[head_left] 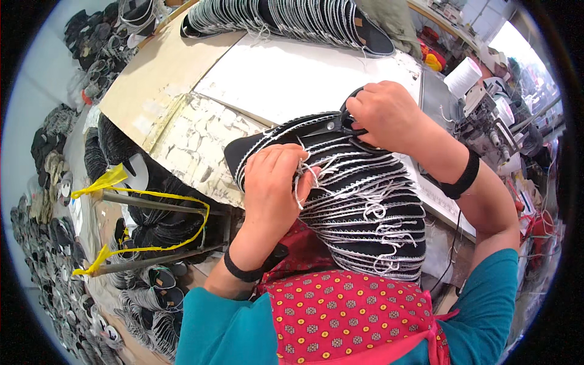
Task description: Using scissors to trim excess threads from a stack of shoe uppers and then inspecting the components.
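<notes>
A long overlapping stack of black shoe pieces with white stitched edges [365,207] runs from the table down onto my red patterned apron. My left hand [277,182] pinches loose white threads [304,176] at the stack's upper end. My right hand [383,115] holds black scissors [337,126], blades pointing left over the top piece. Both wrists wear black bands.
A white worktable [304,79] carries a second row of black stitched pieces [292,18] at the back. A sewing machine with a white thread cone [480,103] stands right. Heaps of shoe pieces [152,225] and a metal frame with yellow tape [146,201] lie left.
</notes>
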Demonstrator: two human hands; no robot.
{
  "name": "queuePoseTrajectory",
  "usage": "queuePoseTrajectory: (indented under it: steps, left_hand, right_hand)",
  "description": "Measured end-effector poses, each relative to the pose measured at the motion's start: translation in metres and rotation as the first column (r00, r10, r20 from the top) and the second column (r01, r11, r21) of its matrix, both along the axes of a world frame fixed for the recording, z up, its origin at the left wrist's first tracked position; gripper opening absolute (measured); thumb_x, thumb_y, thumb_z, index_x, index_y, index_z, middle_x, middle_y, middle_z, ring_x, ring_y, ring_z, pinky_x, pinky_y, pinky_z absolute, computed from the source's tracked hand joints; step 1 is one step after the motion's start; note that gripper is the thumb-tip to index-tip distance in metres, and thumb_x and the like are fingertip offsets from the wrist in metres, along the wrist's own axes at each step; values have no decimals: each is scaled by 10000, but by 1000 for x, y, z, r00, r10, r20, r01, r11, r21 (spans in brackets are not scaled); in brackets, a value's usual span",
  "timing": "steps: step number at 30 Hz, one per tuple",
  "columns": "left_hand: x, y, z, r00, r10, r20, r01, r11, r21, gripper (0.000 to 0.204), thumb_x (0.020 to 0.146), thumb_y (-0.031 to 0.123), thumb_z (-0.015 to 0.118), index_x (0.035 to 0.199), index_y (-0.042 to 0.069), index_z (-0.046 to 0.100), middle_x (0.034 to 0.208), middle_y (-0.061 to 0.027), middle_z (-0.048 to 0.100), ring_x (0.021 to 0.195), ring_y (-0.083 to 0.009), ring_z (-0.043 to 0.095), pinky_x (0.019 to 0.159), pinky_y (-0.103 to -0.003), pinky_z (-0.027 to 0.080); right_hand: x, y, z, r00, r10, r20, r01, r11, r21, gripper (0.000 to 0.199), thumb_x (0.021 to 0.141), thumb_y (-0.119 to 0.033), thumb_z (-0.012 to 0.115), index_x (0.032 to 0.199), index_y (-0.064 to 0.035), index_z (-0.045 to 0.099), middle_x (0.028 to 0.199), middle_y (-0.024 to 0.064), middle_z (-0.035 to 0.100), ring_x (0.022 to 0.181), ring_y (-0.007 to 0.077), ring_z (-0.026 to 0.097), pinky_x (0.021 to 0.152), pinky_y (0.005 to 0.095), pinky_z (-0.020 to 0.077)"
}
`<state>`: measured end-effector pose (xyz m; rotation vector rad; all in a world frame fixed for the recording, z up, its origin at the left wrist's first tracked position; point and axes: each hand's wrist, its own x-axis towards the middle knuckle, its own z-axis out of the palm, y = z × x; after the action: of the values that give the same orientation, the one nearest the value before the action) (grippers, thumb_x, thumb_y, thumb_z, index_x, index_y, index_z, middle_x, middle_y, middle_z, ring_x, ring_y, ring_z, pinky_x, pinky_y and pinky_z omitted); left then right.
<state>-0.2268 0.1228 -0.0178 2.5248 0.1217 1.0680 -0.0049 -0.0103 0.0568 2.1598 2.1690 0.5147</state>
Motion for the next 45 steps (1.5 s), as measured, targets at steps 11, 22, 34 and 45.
queuePoseTrajectory:
  steps: [11,22,34,45]
  left_hand:
    - [-3,-9,19,936,333,-111,-321,940,116,385,832,249,779,1079,-2,625,1039,-149,601,998,-356,556,840,-443,427]
    - [4,3,11,997,-21,-70,9,985,-172,256,793,140,789,1002,51,672,984,-105,698,935,-311,632,859,-402,467]
    - [-40,56,-38,888,417,191,-217,749,-626,248,1050,124,463,1208,-9,600,1157,-129,628,1082,-214,575,979,-371,444]
    - [-4,114,-114,965,257,-41,-21,-77,-997,644,1054,456,384,1513,4,394,1497,-212,480,1308,-387,531,1117,-493,450]
  right_hand:
    - [11,-20,22,1000,12,12,-14,996,93,289,715,-243,798,819,-63,597,729,80,639,768,293,650,702,420,508]
    - [-5,1,-3,994,-108,8,108,988,-113,317,653,-281,854,820,-80,673,781,84,703,813,281,697,734,385,535]
    - [-55,-220,-30,647,-594,-478,745,627,228,332,677,-36,730,968,-39,571,884,142,617,884,350,602,783,449,485]
    - [-48,-427,-161,-10,-789,-614,960,-180,215,366,777,-53,778,1112,26,653,1049,235,682,1045,419,633,905,468,498]
